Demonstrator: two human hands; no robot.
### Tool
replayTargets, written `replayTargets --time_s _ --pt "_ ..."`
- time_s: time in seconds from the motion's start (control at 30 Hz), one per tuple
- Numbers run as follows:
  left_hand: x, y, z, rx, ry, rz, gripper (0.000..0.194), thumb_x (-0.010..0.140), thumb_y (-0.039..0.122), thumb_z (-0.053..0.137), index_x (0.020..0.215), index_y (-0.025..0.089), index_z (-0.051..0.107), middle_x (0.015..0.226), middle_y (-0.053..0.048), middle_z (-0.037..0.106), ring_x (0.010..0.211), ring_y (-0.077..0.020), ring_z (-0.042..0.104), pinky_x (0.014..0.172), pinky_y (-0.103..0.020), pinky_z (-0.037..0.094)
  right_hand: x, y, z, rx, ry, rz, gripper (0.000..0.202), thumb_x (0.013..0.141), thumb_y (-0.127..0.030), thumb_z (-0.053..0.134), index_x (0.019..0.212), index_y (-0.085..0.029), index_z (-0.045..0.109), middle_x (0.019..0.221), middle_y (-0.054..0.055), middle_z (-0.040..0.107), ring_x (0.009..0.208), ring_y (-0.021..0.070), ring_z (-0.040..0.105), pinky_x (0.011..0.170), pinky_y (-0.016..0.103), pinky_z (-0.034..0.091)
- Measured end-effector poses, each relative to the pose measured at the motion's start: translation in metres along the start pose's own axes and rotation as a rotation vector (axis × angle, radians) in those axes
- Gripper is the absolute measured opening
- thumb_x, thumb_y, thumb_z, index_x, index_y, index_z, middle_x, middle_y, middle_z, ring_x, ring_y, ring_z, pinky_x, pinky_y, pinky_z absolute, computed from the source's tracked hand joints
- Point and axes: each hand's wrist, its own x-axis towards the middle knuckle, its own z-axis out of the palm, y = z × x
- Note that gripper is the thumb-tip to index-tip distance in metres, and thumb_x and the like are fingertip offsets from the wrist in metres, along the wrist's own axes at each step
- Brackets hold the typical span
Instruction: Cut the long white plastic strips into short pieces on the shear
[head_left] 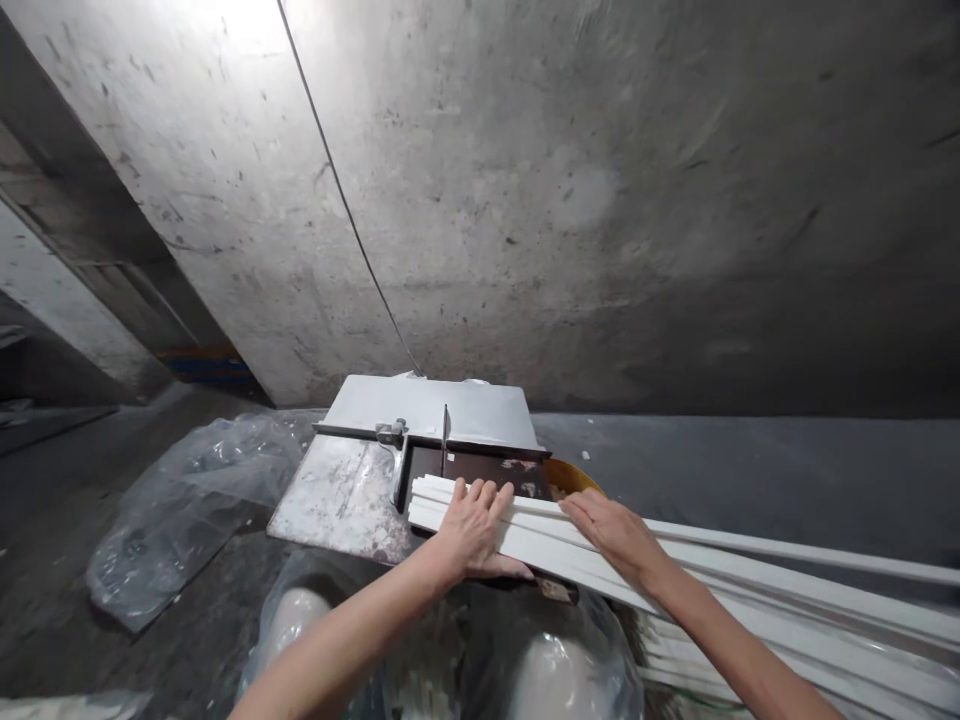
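Head view is showing a bundle of white strips (547, 552) lying partly on the near side of a worn, stained surface (337, 495), with both hands clamped on it. The bundle's long axis is running mostly crosswise, slanting from the middle of the view down toward the lower right. Its slightly staggered ends are pointing left, stopping just in front of a thin upright blade (445, 435) and near a metal arm (398, 470). The other ends are passing out of view on the right, where the strips are spreading apart.

The left hand (476, 535) is gripping close to the staggered ends, its fingers lying across the top and its thumb stretching along the near edge. The right hand (611, 530) is holding the bundle farther along, its fingers curling over the far edge; its underside is hidden.

Behind the blade, a white panel (420, 402) is standing along the back of the surface, with a dark cable (337, 185) running up the concrete wall (600, 200). A yellow container (574, 474) is showing beyond the right hand. Clear plastic sheeting (199, 505) is lying crumpled on the floor (720, 465) to the left.
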Motion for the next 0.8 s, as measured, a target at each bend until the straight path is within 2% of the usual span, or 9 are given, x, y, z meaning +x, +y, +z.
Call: replayTargets --time_s 0.07,0.13,0.23,0.33,0.43,0.5,0.6,0.7,0.8 --pt "-0.005 0.001 0.001 0.013 0.015 0.006 0.117 0.066 0.095 0.028 0.150 0.014 0.022 0.138 -0.017 0.045 0.123 -0.0343 0.042 0.108 -0.053 0.025 0.006 0.002 0.000 0.014 -0.023 0.026 0.054 0.096 -0.057 0.020 0.084 -0.025 0.061 0.089 0.005 0.065 0.087 0.0234 0.062 0.076 0.034 0.044" --pt "-0.009 0.001 0.002 0.038 0.034 0.045 0.114 0.070 0.093 0.025 0.151 0.013 0.016 0.150 -0.017 0.031 0.136 -0.0359 0.028 0.112 -0.055 0.016 0.017 0.003 -0.003 0.043 -0.064 0.085 0.055 0.095 -0.058 0.022 0.085 -0.024 0.065 0.091 0.006 0.068 0.090 0.0257 0.063 0.075 0.035 0.044" --pt "-0.010 -0.001 0.002 0.057 0.040 0.090 0.113 0.073 0.091 0.023 0.152 0.011 0.015 0.156 -0.017 0.018 0.144 -0.0356 0.010 0.115 -0.055 0.008 0.038 0.005 -0.004 0.110 -0.207 0.120 0.060 0.094 -0.056 0.024 0.078 -0.021 0.069 0.087 0.008 0.072 0.085 0.0265 0.065 0.074 0.034 0.045" --pt "-0.010 -0.001 0.002 0.021 0.013 0.067 0.115 0.071 0.092 0.024 0.151 0.010 0.018 0.155 -0.020 0.020 0.144 -0.0365 0.010 0.115 -0.056 0.009 0.051 0.006 -0.002 0.122 -0.336 0.126 0.066 0.095 -0.053 0.021 0.066 -0.018 0.069 0.075 0.009 0.071 0.075 0.0251 0.066 0.069 0.032 0.046" --pt "-0.010 0.000 0.003 -0.020 -0.022 0.032 0.119 0.068 0.094 0.023 0.150 0.008 0.020 0.153 -0.023 0.022 0.143 -0.0386 0.014 0.114 -0.057 0.014 0.050 -0.001 -0.006 -0.011 -0.299 0.144 0.057 0.095 -0.047 0.028 0.074 -0.017 0.071 0.079 0.012 0.072 0.080 0.0267 0.067 0.072 0.034 0.048" --pt "-0.010 0.001 0.005 -0.023 -0.023 0.027 0.121 0.067 0.094 0.022 0.149 0.006 0.020 0.152 -0.024 0.023 0.142 -0.0386 0.017 0.114 -0.055 0.016 0.047 -0.018 -0.013 -0.187 -0.163 0.113 0.044 0.094 -0.038 0.035 0.085 -0.016 0.072 0.088 0.015 0.072 0.086 0.0277 0.068 0.077 0.036 0.049" --pt "-0.009 0.003 0.011 -0.004 0.003 0.031 0.122 0.067 0.094 0.023 0.147 0.003 0.023 0.150 -0.026 0.027 0.142 -0.0376 0.020 0.115 -0.051 0.017 0.051 -0.066 -0.022 -0.189 0.039 -0.160 0.039 0.095 -0.029 0.034 0.107 -0.014 0.068 0.108 0.016 0.069 0.101 0.0252 0.065 0.089 0.036 0.049" --pt "-0.006 0.003 0.019 0.043 0.016 0.037 0.126 0.065 0.095 0.028 0.145 -0.002 0.029 0.144 -0.029 0.036 0.139 -0.0386 0.027 0.115 -0.049 0.018 0.069 -0.119 -0.018 -0.014 0.025 -0.482 0.048 0.098 -0.037 0.025 0.127 -0.017 0.058 0.130 0.004 0.060 0.122 0.0151 0.052 0.102 0.028 0.038" --pt "-0.005 0.002 0.025 0.080 0.038 0.033 0.129 0.063 0.097 0.028 0.143 -0.005 0.030 0.140 -0.030 0.041 0.137 -0.0397 0.030 0.114 -0.052 0.019 0.088 -0.146 -0.003 0.001 -0.008 -0.538 0.048 0.097 -0.039 0.023 0.127 -0.022 0.057 0.135 -0.002 0.056 0.127 0.0134 0.046 0.106 0.031 0.034"
